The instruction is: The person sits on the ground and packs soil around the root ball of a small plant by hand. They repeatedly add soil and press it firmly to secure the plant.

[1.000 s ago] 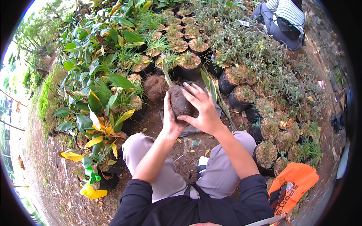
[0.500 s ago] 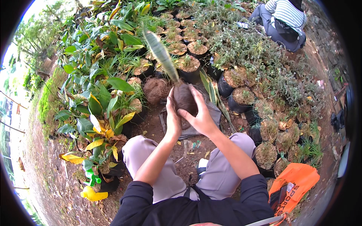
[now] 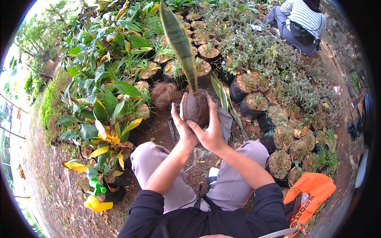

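Hands meet at the centre of the frame around a brown, fibrous root ball (image 3: pixel 195 108), from which one long, stiff, green leaf (image 3: pixel 179 41) with yellowish edges rises toward the top edge. The left hand (image 3: pixel 180 125) cups the ball's left and lower side, fingers curled up against it. The right hand (image 3: pixel 209 129) wraps it from the right and front, fingers spread over the fibres, so both hands are closed on the plant and hold it clear of the bare soil (image 3: pixel 164 133) below. The person sits or squats, with pale trouser knees (image 3: pixel 151 156) at either side of the lower middle and dark sleeves at the bottom edge.

Just left of the ball lies a loose clump of coconut fibre (image 3: pixel 164 94) on the ground. Behind it, across the upper middle, stand rows of black nursery pots (image 3: pixel 208 53) topped with husk mulch and thin grassy shoots. More such pots (image 3: pixel 279 163) run down the right side, near the right knee. The left half of the frame is filled with broad-leaved green plants (image 3: pixel 107 83), some leaves gone yellow toward the lower left. A flat grey sheet (image 3: pixel 225 123) lies on the ground just right of the hands, partly hidden by them. An orange bag (image 3: pixel 311 194) sits at the lower right. In the upper right corner another person in a striped shirt (image 3: pixel 303 18) crouches, well apart from the hands
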Demonstrator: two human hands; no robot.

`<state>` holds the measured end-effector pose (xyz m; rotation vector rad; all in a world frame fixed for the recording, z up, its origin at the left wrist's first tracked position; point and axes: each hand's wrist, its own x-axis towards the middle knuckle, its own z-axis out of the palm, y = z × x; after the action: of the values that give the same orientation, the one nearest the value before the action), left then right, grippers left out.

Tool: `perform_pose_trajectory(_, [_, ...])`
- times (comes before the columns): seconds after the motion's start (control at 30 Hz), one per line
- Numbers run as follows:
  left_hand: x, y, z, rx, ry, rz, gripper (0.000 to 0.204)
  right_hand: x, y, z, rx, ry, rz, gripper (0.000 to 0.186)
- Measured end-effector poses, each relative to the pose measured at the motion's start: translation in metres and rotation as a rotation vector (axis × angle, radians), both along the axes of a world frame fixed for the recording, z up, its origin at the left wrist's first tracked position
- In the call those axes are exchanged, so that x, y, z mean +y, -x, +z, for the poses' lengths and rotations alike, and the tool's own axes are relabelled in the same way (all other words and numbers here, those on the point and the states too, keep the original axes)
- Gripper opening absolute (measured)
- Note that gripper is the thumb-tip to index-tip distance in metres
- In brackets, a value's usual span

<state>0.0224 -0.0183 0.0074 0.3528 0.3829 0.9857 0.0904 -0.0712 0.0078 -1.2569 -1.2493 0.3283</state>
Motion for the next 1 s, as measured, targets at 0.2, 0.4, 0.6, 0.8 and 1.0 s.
perform_pose_trajectory(0.2, [-0.003, 0.009, 0.011, -0.018, -0.041, -0.119, 0.072, -0.002, -0.009, 0.017, -0.418, -0.049, -0.124, 0.080])
perform_pose_trajectory(0.4, [0.003, 0.005, -0.025, -0.215, 0.129, -0.216, 0.057, 0.002, -0.008, 0.007, -0.659, -0.140, -0.084, 0.067])
perform_pose_trajectory(0.6, [0.005, 0.006, -0.004, -0.052, 0.017, -0.147, 0.047, 0.004, -0.012, 0.001, -0.583, -0.091, -0.078, 0.065])
perform_pose_trajectory(0.8, [0.005, 0.003, 0.007, 0.067, -0.208, 0.108, 0.063, 0.005, -0.007, -0.003, -0.081, 0.009, 0.031, 0.066])
perform_pose_trajectory(1.0, [-0.016, 0.000, 0.000, 0.323, -0.571, 0.151, 0.080, 0.010, -0.014, -0.003, 0.211, 0.018, -0.099, 0.081])
